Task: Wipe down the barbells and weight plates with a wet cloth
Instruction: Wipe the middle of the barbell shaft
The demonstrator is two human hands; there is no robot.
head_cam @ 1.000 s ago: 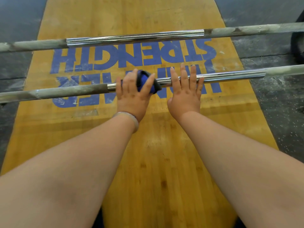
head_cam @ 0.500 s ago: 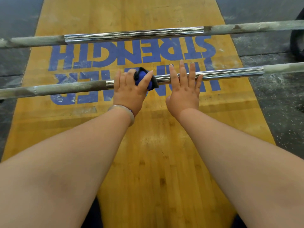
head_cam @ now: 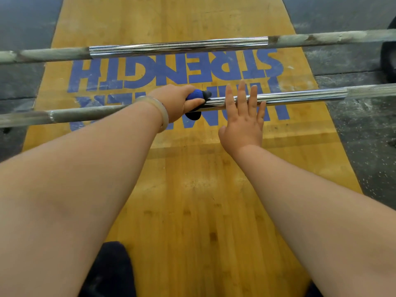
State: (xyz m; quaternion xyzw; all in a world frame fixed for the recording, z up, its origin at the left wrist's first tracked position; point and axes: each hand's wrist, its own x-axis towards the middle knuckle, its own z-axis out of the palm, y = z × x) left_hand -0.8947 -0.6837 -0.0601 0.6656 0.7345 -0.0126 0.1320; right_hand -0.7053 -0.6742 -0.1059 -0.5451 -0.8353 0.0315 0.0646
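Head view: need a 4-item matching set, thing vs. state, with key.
Things:
1. left hand
2. right hand
3. far barbell
4. blue cloth

States:
A. touched by neither hand
B. flat, fingers straight across the near barbell
C. gripped against the near barbell
D. pale wristband just behind it

Pairs: 1-D, 2-B, 3-A, 4-C

2 barbells are counted: near barbell (head_cam: 300, 96) & far barbell (head_cam: 177, 47). 1 blue cloth (head_cam: 194, 95) is seen. 2 hands are counted: left hand (head_cam: 175, 101) & right hand (head_cam: 242, 125). 1 wrist band (head_cam: 164, 113) is seen. 1 wood floor board (head_cam: 192, 189) is counted, w/ 2 blue words printed on it. 1 dark weight plate (head_cam: 389, 65) is seen, only in part, at the right edge.
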